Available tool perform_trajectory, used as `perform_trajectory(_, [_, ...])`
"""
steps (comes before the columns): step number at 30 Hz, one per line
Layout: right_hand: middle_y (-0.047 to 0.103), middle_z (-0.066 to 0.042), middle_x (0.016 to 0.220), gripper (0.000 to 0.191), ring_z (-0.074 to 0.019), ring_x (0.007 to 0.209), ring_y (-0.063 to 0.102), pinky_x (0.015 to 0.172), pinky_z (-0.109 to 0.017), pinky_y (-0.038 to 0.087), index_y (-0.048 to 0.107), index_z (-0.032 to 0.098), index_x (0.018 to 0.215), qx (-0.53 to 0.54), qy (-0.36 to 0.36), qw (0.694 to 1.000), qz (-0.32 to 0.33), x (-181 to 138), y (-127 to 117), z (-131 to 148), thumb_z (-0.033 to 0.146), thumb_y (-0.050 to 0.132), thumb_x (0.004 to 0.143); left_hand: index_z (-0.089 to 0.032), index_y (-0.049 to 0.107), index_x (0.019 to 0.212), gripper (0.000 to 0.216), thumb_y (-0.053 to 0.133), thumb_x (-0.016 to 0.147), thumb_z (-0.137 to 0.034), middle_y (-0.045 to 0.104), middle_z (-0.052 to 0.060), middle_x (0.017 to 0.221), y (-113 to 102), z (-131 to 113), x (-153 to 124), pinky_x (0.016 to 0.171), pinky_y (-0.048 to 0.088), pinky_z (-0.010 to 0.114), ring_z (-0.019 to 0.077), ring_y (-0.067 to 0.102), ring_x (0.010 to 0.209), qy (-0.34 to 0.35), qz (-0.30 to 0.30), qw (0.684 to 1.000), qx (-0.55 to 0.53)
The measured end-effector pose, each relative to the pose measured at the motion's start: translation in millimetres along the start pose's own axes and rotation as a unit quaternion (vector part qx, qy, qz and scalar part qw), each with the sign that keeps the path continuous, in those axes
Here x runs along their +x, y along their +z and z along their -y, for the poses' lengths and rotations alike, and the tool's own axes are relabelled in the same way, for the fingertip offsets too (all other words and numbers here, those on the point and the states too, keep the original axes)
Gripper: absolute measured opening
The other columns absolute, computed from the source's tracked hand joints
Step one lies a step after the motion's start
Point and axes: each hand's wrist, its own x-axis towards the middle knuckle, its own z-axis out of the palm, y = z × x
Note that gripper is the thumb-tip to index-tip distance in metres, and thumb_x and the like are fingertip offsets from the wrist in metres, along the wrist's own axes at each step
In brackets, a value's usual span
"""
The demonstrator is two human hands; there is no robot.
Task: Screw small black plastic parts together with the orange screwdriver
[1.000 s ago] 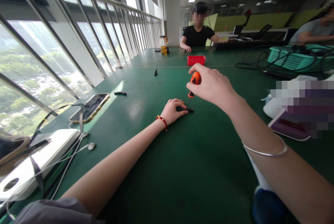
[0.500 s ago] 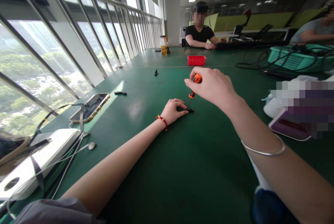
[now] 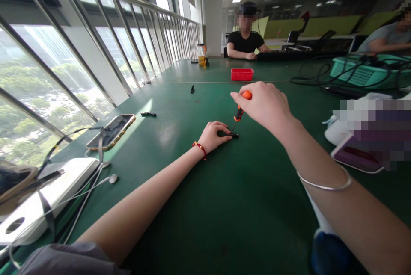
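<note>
My left hand [image 3: 214,137] rests on the green table, thumb and fingers closed on one end of a small black part [image 3: 235,135]. The rest of that part sticks out to the right of my fingertips. Above it, my right hand [image 3: 267,102] grips an orange-and-black screwdriver [image 3: 238,114] near the top of its handle. The screwdriver leans to the right, and its thin shaft points down with the tip at the black part. Whether the tip sits in a screw is too small to tell.
Two more black pieces, one nearer [image 3: 148,114] and one farther [image 3: 192,89], lie on the table. Beyond are a red bin [image 3: 242,74] and a person at work. Left lie a phone [image 3: 111,131] and earphones [image 3: 112,178]; right stands a teal basket [image 3: 353,72] with cables.
The screwdriver's handle has tipped slightly to the right, and my right hand's fingers have shifted around it. My left hand and the black part stay in place.
</note>
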Motion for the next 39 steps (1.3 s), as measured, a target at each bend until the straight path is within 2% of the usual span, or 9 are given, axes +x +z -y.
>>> perform_trajectory(2, [0.063, -0.004, 0.073, 0.020, -0.0212, 0.067, 0.055, 0.056, -0.030, 0.034, 0.062, 0.025, 0.083, 0.001, -0.005, 1.000, -0.011, 0.2, 0.8, -0.5, 0.040, 0.049, 0.079, -0.020, 0.071, 0.077, 0.011, 0.072, 0.069, -0.028, 0.066, 0.005, 0.105, -0.1, -0.4, -0.2, 0.100, 0.038, 0.040, 0.0224, 0.057, 0.104, -0.001, 0.002, 1.000, 0.000])
perform_trajectory(5, [0.063, -0.004, 0.076, 0.024, -0.0202, 0.066, 0.054, 0.057, -0.029, 0.034, 0.059, 0.024, 0.094, -0.001, -0.015, 1.000, -0.017, 0.1, 2.7, -0.3, 0.040, 0.053, 0.076, -0.019, 0.071, 0.077, 0.012, 0.072, 0.069, -0.028, 0.066, 0.006, 0.105, 0.0, -0.7, -0.3, 0.101, 0.038, 0.040, 0.0225, 0.057, 0.104, -0.001, 0.000, 1.000, 0.001])
perform_trajectory(8, [0.061, -0.004, 0.069, 0.032, -0.0200, 0.064, 0.054, 0.057, -0.030, 0.035, 0.060, 0.023, 0.079, -0.001, -0.013, 1.000, -0.014, 0.2, 3.4, 0.4, 0.052, 0.047, 0.079, -0.019, 0.071, 0.077, 0.012, 0.072, 0.069, -0.028, 0.066, 0.006, 0.105, 0.1, -0.6, -0.3, 0.100, 0.038, 0.040, 0.0224, 0.057, 0.104, 0.001, 0.000, 1.000, 0.002])
perform_trajectory(11, [0.059, -0.004, 0.065, 0.033, -0.0196, 0.064, 0.054, 0.057, -0.030, 0.034, 0.060, 0.022, 0.069, 0.003, -0.006, 1.000, -0.026, 0.7, 3.4, 0.2, 0.049, 0.045, 0.081, -0.019, 0.071, 0.077, 0.011, 0.072, 0.069, -0.027, 0.066, 0.005, 0.105, 0.2, -0.3, -0.3, 0.101, 0.037, 0.039, 0.0220, 0.057, 0.104, 0.003, 0.001, 1.000, 0.003])
perform_trajectory(15, [0.062, -0.003, 0.071, 0.018, -0.0183, 0.063, 0.053, 0.056, -0.028, 0.033, 0.061, 0.023, 0.081, 0.012, -0.016, 0.999, -0.028, 1.1, 4.3, -1.1, 0.037, 0.053, 0.074, -0.019, 0.071, 0.077, 0.012, 0.072, 0.069, -0.028, 0.066, 0.005, 0.106, 0.2, 0.0, -0.4, 0.100, 0.038, 0.039, 0.0222, 0.057, 0.104, 0.000, 0.000, 1.000, 0.004])
perform_trajectory(22, [0.058, -0.005, 0.064, 0.037, -0.0199, 0.062, 0.053, 0.057, -0.030, 0.033, 0.059, 0.021, 0.071, -0.001, -0.004, 1.000, -0.024, 1.8, 4.8, -1.4, 0.051, 0.040, 0.082, -0.019, 0.071, 0.077, 0.011, 0.071, 0.070, -0.027, 0.066, 0.006, 0.105, 0.2, 0.2, -0.2, 0.100, 0.038, 0.040, 0.0225, 0.057, 0.104, 0.004, 0.001, 1.000, 0.001])
perform_trajectory(27, [0.060, -0.003, 0.069, 0.019, -0.0190, 0.062, 0.052, 0.057, -0.029, 0.033, 0.059, 0.023, 0.084, 0.008, -0.020, 0.999, -0.033, 1.6, 6.7, -0.8, 0.039, 0.053, 0.075, -0.019, 0.071, 0.077, 0.012, 0.072, 0.069, -0.027, 0.066, 0.006, 0.105, 0.5, 0.5, -0.3, 0.099, 0.039, 0.040, 0.0229, 0.057, 0.104, 0.003, 0.000, 1.000, 0.003])
perform_trajectory(33, [0.057, -0.005, 0.061, 0.038, -0.0202, 0.062, 0.052, 0.057, -0.031, 0.035, 0.060, 0.021, 0.068, 0.007, -0.018, 0.999, -0.050, 1.7, 10.1, -0.6, 0.055, 0.047, 0.079, -0.019, 0.071, 0.077, 0.012, 0.072, 0.069, -0.027, 0.066, 0.005, 0.105, 0.5, 0.7, -0.2, 0.100, 0.038, 0.040, 0.0225, 0.057, 0.104, 0.005, -0.003, 1.000, 0.004])
perform_trajectory(39, [0.061, -0.003, 0.071, 0.023, -0.0183, 0.062, 0.052, 0.056, -0.029, 0.033, 0.059, 0.023, 0.090, 0.015, -0.028, 0.998, -0.048, 1.4, 9.7, 0.3, 0.038, 0.055, 0.074, -0.019, 0.071, 0.078, 0.013, 0.072, 0.069, -0.027, 0.066, 0.006, 0.105, -0.2, -0.5, -1.0, 0.100, 0.038, 0.040, 0.0224, 0.057, 0.104, 0.001, -0.003, 1.000, 0.006])
